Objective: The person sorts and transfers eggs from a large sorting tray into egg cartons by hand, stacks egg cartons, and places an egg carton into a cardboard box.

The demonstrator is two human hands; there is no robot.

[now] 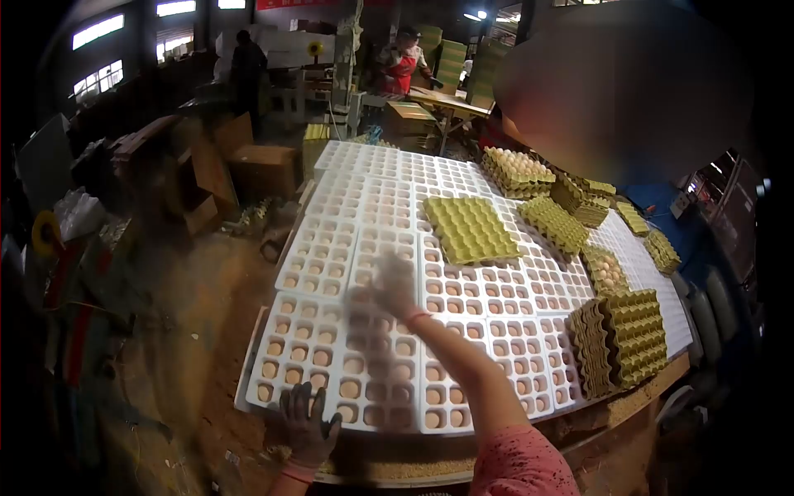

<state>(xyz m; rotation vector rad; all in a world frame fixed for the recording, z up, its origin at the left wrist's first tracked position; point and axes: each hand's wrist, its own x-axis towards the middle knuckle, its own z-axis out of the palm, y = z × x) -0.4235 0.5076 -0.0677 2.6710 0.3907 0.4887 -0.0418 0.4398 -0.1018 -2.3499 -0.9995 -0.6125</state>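
White foam trays point(337, 302) with square cells cover the table, most cells holding one pale brown egg point(349, 388). My left hand point(308, 426), in a grey glove with dark fingertips, is at the near left edge of the front tray. Its fingers are apart and nothing shows in them. My right hand point(393, 281) reaches out over the middle trays, left of a yellow-green egg carton tray point(471, 230). Motion smears its fingers, so whether anything is in them is hidden.
Stacked egg trays point(620, 341) stand at the right, with an egg-filled tray stack point(517, 169) farther back. Another person point(401, 66) in a red apron is behind a far table point(451, 101). Cardboard boxes point(263, 168) lie to the left. A blurred patch covers the upper right.
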